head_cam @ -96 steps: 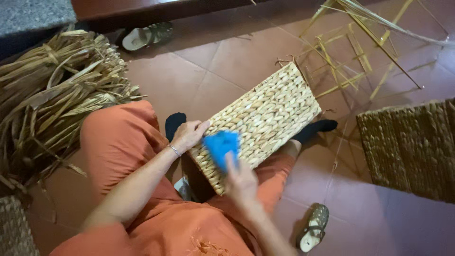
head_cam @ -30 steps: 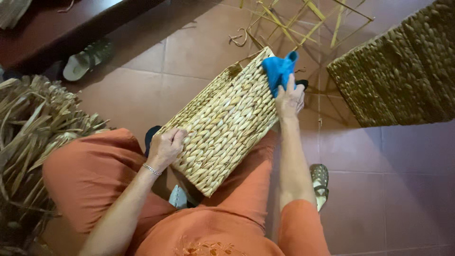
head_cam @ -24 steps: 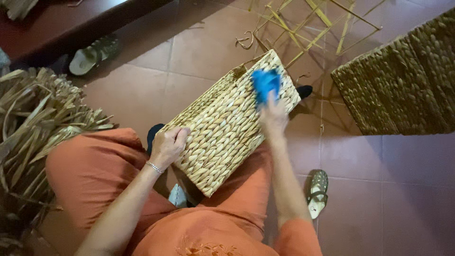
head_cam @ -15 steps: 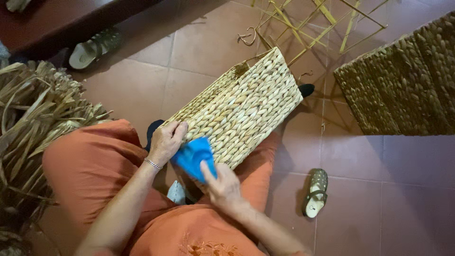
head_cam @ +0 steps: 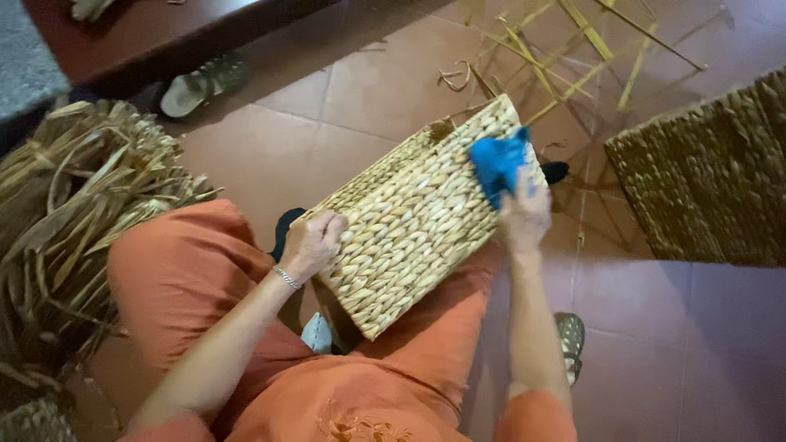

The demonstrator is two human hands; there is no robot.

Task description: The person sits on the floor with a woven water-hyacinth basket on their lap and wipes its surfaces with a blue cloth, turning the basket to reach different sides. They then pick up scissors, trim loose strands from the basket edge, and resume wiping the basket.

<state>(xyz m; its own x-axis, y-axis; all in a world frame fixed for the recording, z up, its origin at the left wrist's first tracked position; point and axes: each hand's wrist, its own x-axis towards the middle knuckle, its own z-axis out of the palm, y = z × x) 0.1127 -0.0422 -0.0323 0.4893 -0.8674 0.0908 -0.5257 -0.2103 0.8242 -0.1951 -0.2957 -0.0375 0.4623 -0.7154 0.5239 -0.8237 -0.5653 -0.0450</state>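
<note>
Blue cloth (head_cam: pixel 498 166) under right hand (head_cam: pixel 526 219); left hand (head_cam: pixel 313 242) grips basket (head_cam: pixel 417 221), underside hidden.

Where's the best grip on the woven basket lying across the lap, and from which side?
Probably the near-left edge of the woven basket, coming from the person's left, where the left hand already curls over the rim. The basket lies tilted on its side across the thighs, so that edge is exposed and close. The right hand presses a blue cloth on the far corner, which keeps that end occupied.
</note>
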